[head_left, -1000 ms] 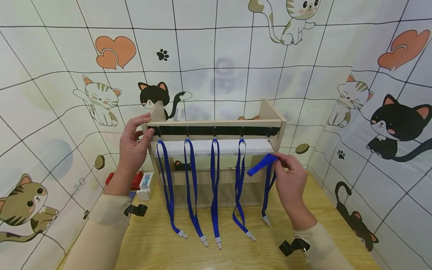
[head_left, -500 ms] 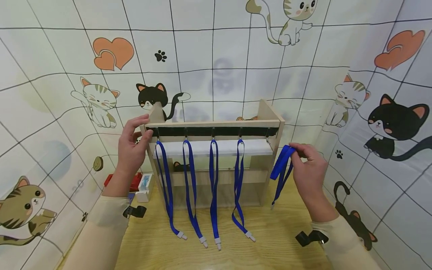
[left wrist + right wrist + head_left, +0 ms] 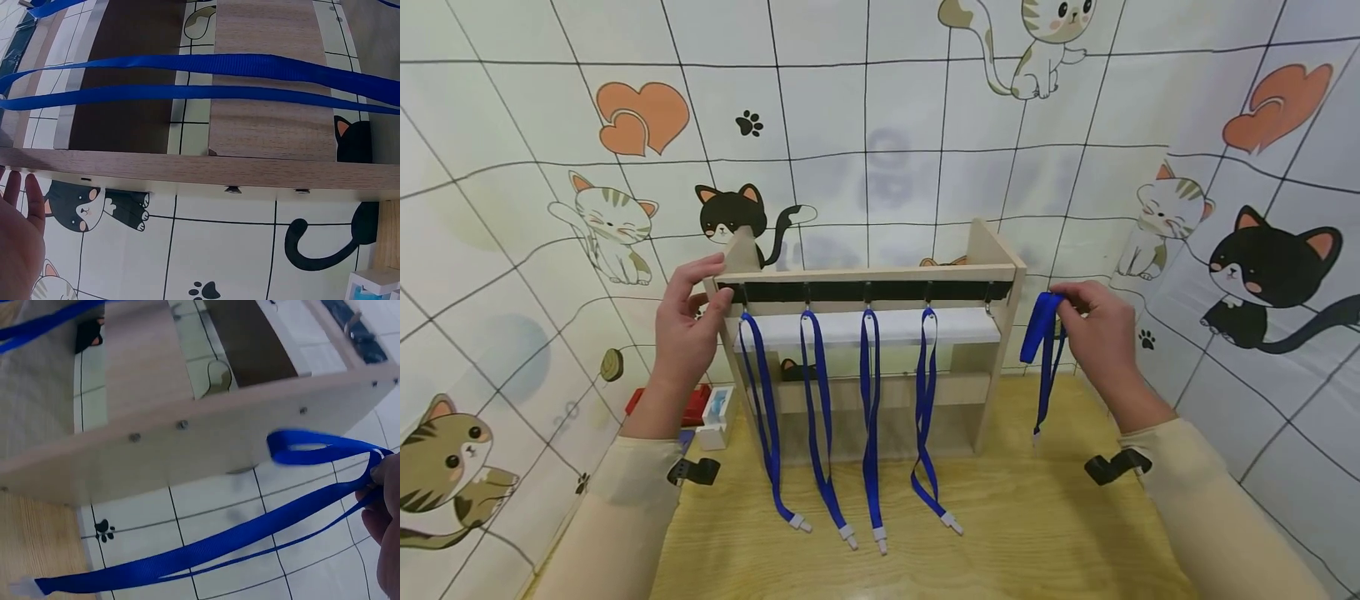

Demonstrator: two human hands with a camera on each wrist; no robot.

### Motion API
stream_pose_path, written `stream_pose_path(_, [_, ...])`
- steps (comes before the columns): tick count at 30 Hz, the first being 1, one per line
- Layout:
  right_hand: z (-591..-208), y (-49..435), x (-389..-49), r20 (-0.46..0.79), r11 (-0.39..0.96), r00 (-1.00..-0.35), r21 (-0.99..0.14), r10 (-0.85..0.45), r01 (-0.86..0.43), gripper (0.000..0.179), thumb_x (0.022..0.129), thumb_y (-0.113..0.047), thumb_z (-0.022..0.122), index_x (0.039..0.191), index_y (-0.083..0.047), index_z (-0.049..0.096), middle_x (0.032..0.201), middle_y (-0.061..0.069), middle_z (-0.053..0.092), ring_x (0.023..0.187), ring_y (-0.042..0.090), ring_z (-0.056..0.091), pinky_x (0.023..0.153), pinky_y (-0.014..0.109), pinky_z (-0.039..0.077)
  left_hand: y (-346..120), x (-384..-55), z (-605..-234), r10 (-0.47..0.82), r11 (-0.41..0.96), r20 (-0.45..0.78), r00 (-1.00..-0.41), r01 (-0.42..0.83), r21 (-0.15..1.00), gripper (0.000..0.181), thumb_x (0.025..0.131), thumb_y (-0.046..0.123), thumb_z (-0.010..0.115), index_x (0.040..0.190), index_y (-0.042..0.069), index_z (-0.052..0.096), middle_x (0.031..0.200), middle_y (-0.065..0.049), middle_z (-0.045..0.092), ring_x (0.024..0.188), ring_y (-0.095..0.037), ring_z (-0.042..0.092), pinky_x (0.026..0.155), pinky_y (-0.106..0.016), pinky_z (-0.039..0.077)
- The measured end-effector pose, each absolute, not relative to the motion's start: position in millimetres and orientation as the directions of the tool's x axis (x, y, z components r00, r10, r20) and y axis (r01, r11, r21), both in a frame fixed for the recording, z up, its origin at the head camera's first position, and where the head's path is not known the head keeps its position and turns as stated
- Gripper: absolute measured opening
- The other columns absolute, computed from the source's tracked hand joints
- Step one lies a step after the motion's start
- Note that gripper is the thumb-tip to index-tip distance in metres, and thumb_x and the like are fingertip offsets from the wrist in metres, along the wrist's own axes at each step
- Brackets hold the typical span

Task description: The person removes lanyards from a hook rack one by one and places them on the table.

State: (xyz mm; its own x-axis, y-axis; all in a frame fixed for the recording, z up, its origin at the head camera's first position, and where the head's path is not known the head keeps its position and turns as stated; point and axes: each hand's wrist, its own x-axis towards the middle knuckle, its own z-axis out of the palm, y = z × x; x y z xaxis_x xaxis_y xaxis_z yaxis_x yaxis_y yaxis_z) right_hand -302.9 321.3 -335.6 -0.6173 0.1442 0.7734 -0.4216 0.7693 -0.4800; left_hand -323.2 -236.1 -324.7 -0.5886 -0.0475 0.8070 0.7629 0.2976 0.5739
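Observation:
My right hand (image 3: 1097,321) pinches a blue lanyard (image 3: 1041,329) near its looped end, in the air to the right of the wooden shelf (image 3: 981,387). In the right wrist view the held lanyard (image 3: 206,550) trails away to a white clip (image 3: 25,586). My left hand (image 3: 688,321) holds the shelf's upper left corner, thumb at the front. Several more blue lanyards, such as the leftmost lanyard (image 3: 767,417), hang from hooks on the shelf's black strip (image 3: 835,292), their clips on the table. The rightmost hook (image 3: 990,293) bears no lanyard.
A red object (image 3: 696,406) and a small white box (image 3: 717,417) stand on the wood-grain table (image 3: 850,579), left of the shelf. A cat-print sheet (image 3: 827,100) covers the walls behind and at both sides.
The rightmost lanyard has come off its hook in my right hand, which has moved right and slightly up, clear of the shelf. My left hand has stayed at the shelf corner.

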Motion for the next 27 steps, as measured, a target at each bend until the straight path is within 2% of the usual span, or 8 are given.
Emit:
stream_pose_path(4, [-332.6, 329.1, -321.1, 0.735, 0.779, -0.659, -0.504, 0.161, -0.373, 0.021, 0.109, -0.008, 0.066, 0.121, -0.004, 0.083, 0.110, 0.015, 0.080, 0.087, 0.019, 0.067, 0.068, 0.009, 0.040, -236.6, -322.3, -324.4, -0.047, 0.290, 0.805, -0.592, 0.763, 0.578, 0.035, 0.108, 0.000, 0.069, 0.142, 0.002, 0.066, 0.156, -0.008, 0.062, 0.146, -0.019, 0.053, 0.101, -0.029, 0.049])
stream_pose_path(8, [-332.0, 334.8, -339.5, 0.691, 0.777, -0.697, -0.541, 0.193, -0.321, 0.023, 0.111, -0.011, 0.064, 0.123, -0.005, 0.082, 0.111, 0.016, 0.078, 0.088, 0.025, 0.065, 0.063, 0.015, 0.039, -236.7, -322.3, -324.1, -0.052, 0.289, 0.805, -0.591, 0.763, 0.579, 0.035, 0.108, 0.000, 0.068, 0.143, 0.002, 0.065, 0.157, -0.008, 0.062, 0.146, -0.020, 0.053, 0.102, -0.030, 0.048])
stream_pose_path(13, [-332.2, 342.9, -363.7, 0.655, 0.783, -0.725, -0.559, 0.214, -0.274, 0.024, 0.110, -0.010, 0.064, 0.125, -0.004, 0.082, 0.107, 0.018, 0.074, 0.090, 0.026, 0.057, 0.065, 0.027, 0.038, -236.6, -322.3, -324.8, -0.053, 0.296, 0.800, -0.597, 0.756, 0.584, 0.036, 0.108, 0.001, 0.069, 0.143, 0.003, 0.065, 0.158, -0.008, 0.061, 0.146, -0.019, 0.053, 0.102, -0.029, 0.048])
stream_pose_path(18, [-329.2, 348.9, -382.1, 0.609, 0.757, -0.753, -0.608, 0.250, -0.240, 0.025, 0.111, -0.012, 0.063, 0.127, -0.007, 0.081, 0.108, 0.017, 0.077, 0.083, 0.021, 0.058, 0.060, 0.024, 0.040, -236.2, -322.7, -325.5, -0.055, 0.301, 0.801, -0.596, 0.755, 0.583, 0.036, 0.108, 0.000, 0.068, 0.143, 0.003, 0.065, 0.158, -0.008, 0.061, 0.146, -0.019, 0.053, 0.102, -0.029, 0.048])
stream_pose_path(27, [-334.6, 354.0, -394.8, 0.561, 0.733, -0.778, -0.649, 0.281, -0.203, 0.027, 0.109, -0.008, 0.061, 0.130, -0.004, 0.078, 0.109, 0.019, 0.077, 0.089, 0.023, 0.062, 0.064, 0.023, 0.043, -236.3, -322.4, -324.9, -0.053, 0.296, 0.796, -0.604, 0.751, 0.590, 0.034, 0.109, 0.005, 0.068, 0.143, 0.004, 0.065, 0.158, -0.005, 0.062, 0.147, -0.020, 0.052, 0.103, -0.030, 0.048])
